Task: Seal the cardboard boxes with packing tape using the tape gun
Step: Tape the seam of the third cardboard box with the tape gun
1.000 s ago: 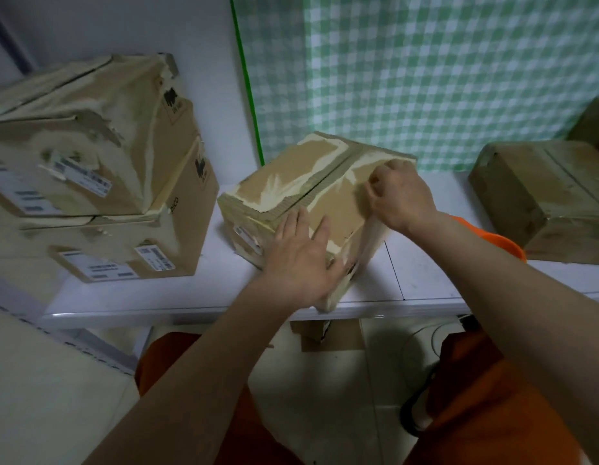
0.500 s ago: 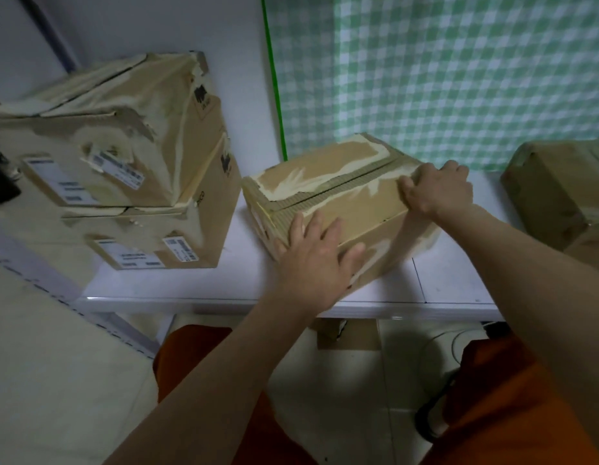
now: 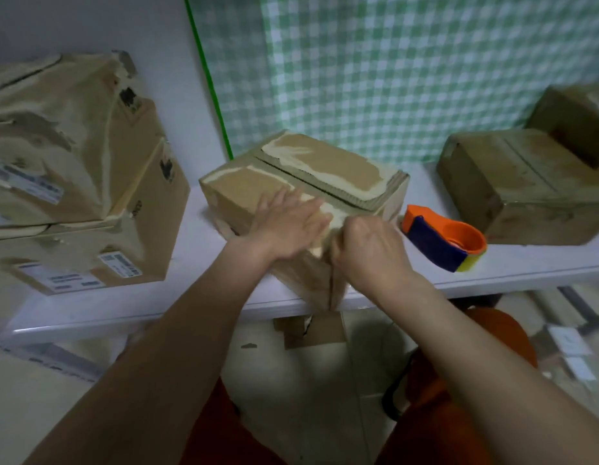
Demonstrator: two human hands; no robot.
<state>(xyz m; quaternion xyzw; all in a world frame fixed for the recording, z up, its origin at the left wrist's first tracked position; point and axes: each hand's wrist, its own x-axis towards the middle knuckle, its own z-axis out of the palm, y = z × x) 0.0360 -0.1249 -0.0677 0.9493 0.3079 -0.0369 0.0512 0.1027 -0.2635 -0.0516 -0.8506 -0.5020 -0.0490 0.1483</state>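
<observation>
A worn cardboard box with torn paper patches sits mid-table, its near corner over the table's front edge. A dark seam runs along its top between the two flaps. My left hand lies flat on the near flap, fingers spread. My right hand is curled around the box's near right corner. The orange and blue tape gun rests on the table just right of the box, untouched.
Two stacked cardboard boxes with labels fill the left of the white table. More boxes stand at the right. A green checked curtain hangs behind. My orange-clad legs and the floor are below.
The box has been turned on the table. My right hand moved from its far right edge to the near right corner. The tape gun is now uncovered beside the box.
</observation>
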